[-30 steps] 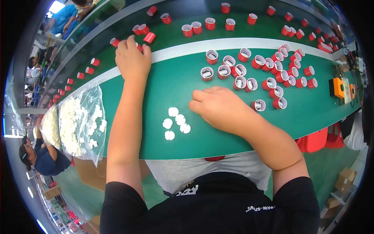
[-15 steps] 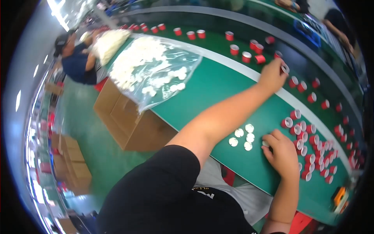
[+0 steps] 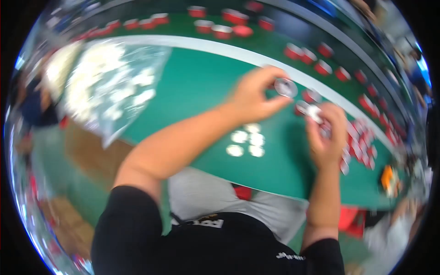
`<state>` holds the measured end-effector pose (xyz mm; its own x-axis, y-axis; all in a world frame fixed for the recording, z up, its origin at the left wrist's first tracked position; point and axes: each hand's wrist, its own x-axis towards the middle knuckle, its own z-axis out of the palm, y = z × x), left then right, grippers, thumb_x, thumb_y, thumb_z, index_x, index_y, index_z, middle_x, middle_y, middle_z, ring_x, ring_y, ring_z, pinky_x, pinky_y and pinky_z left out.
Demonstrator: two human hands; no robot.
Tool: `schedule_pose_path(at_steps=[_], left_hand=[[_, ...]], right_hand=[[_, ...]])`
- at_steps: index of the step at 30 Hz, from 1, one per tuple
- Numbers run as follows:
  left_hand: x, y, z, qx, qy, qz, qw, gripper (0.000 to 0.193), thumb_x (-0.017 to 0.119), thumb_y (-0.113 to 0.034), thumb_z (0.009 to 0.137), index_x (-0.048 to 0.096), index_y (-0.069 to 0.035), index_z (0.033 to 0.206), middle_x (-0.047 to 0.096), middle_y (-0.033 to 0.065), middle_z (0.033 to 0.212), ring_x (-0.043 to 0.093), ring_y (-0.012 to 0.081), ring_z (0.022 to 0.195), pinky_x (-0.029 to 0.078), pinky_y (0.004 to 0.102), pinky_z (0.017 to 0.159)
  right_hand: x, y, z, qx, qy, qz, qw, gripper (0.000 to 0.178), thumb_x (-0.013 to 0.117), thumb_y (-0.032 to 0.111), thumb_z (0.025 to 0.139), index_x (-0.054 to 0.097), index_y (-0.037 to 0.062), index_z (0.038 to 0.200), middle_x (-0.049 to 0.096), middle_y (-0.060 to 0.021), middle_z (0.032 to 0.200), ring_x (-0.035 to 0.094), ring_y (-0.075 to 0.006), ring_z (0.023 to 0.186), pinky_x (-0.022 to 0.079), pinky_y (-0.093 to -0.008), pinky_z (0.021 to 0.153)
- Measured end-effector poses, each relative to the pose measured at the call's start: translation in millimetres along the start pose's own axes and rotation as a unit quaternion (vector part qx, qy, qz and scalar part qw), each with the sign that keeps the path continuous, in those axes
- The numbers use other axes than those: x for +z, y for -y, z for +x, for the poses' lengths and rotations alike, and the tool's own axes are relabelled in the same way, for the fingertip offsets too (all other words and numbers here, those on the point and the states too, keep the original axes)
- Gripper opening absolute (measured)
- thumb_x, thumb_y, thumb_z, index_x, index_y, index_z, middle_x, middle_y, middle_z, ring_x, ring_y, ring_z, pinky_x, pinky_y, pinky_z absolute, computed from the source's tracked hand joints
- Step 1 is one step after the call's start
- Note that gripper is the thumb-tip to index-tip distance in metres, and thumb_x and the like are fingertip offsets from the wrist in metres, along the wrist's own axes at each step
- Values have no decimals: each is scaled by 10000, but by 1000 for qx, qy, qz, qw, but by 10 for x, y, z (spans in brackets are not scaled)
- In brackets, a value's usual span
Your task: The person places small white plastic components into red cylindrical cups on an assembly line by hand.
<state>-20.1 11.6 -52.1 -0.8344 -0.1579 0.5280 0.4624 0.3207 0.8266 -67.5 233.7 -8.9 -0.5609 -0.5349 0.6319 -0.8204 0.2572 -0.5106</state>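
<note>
My left hand [image 3: 254, 94] is above the green table [image 3: 201, 78], its thumb and fingers closed around a small cup [image 3: 286, 88] whose silvery round rim faces up. To its right, my right hand [image 3: 331, 133] pinches a small white disc-like piece [image 3: 313, 113] between thumb and fingers. Motion blurs both held things. Several flat white discs [image 3: 256, 151] lie in a loose group on the table, below and between my hands. Close by my right hand stand several red cups [image 3: 360, 142] with silvery rims, some partly hidden behind its fingers.
Beyond the table's pale edge strip [image 3: 206, 46], more red cups [image 3: 222, 31] sit on a green belt. A clear bag of white pieces [image 3: 123, 87] spreads over the table's left part. A cardboard box [image 3: 94, 151] is below it. An orange tool [image 3: 388, 178] lies far right.
My left hand has come back from the belt side with the cup. My right hand has lifted the white piece off the table toward it. The whole view has turned rightward.
</note>
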Motion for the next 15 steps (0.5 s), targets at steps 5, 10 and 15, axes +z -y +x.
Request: schedule_pose_path(at_steps=[5, 10, 15], left_hand=[[64, -54, -129, 13, 37, -67, 997, 464, 847, 7, 726, 610, -19, 1124, 640, 113, 1090, 670, 189, 959, 568, 302, 831], [183, 40, -108, 9, 86, -95, 992, 491, 860, -1, 725, 592, -30, 1136, 632, 122, 1090, 648, 197, 951, 561, 302, 795], [154, 9, -68, 43, 108, -87, 989, 479, 866, -10, 715, 625, -34, 1128, 648, 110, 1110, 644, 196, 911, 553, 302, 776]], right_hand=[[57, -61, -2, -3, -37, 68, 997, 342, 849, -32, 724, 604, 35, 952, 654, -128, 1016, 632, -252, 952, 509, -356, 817], [-16, -53, -96, 2, -7, 39, 999, 468, 959, 161, 650, 649, 31, 975, 668, -99, 977, 644, -234, 886, 518, -312, 706], [78, -39, -83, -39, -12, 54, 998, 455, 955, 192, 647, 670, 28, 961, 668, -100, 951, 641, -230, 858, 530, -329, 719]])
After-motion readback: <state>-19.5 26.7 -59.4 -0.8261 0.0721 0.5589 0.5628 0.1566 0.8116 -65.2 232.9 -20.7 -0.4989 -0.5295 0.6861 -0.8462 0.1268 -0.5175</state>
